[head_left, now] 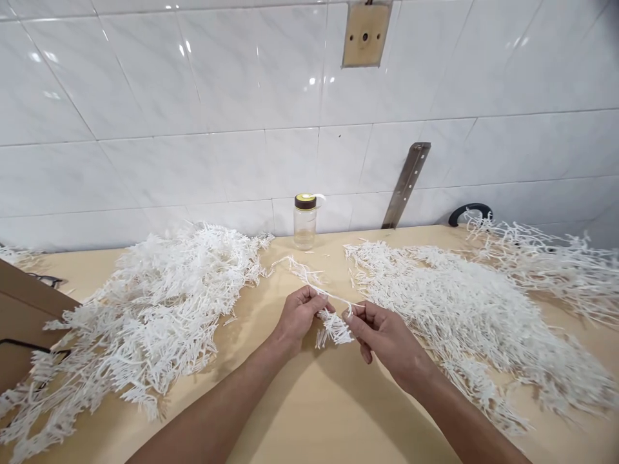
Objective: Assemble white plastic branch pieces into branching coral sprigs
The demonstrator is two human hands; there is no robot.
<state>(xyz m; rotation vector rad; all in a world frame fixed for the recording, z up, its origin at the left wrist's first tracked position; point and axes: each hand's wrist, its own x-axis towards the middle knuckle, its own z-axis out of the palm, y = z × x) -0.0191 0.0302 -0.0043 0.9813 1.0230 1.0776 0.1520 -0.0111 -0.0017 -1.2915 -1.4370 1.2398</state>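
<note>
At the middle of the table [309, 412], my left hand [300, 314] pinches a thin white branched strand [334, 328]. Short white twigs of it hang below the fingers. Close by on the right, my right hand [380, 328] has thumb and fingers pressed together on a small end of the white strand. A long thin stem runs from beyond the left fingertips across to the right hand. A large heap of white branched pieces [184, 296] lies to the left, and a flatter spread of short white pieces [464, 303] to the right.
A clear bottle with a black and yellow lid [304, 225] stands by the tiled wall [290, 77]. A metal strip [406, 187] leans there. Behind the right pile is a black curved handle [469, 211]. A brown cardboard box [29, 309] is at the left edge. More white branches [570, 264] lie far right.
</note>
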